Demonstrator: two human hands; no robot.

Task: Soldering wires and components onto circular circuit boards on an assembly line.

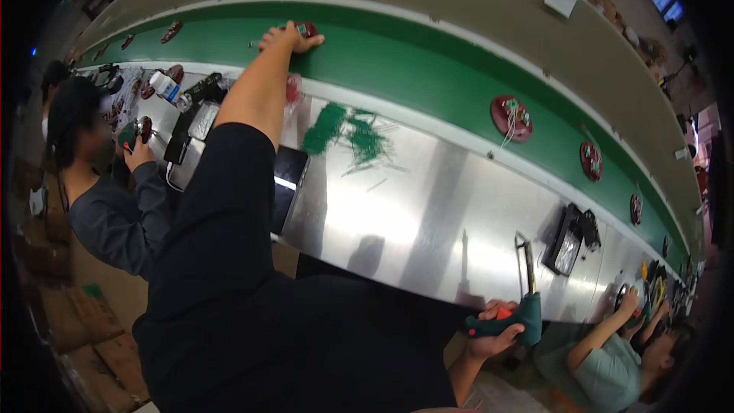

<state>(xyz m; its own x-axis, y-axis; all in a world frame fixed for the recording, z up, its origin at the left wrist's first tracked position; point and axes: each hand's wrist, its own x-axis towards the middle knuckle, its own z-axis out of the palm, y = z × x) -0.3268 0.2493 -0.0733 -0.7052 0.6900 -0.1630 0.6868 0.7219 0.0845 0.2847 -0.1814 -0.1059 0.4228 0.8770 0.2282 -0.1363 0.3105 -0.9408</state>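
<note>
My left arm stretches far across to the green conveyor belt. There my left hand (289, 38) is closed around a dark red part (306, 29) with a small green board in it; the hand hides much of that part. At the front edge of the metal bench, my right hand (493, 334) grips a dark green soldering gun (527, 320) with a red trigger. Its long metal tip and thin wire guide point up and away from me, over the bench top.
More dark red parts with boards and wires (511, 118) lie along the green belt (413, 80). A black tray (566, 241) stands on the metal bench (367, 214) at right; a black flat device (289, 183) lies left. Co-workers sit on both sides, a left one holding another soldering gun (128, 134).
</note>
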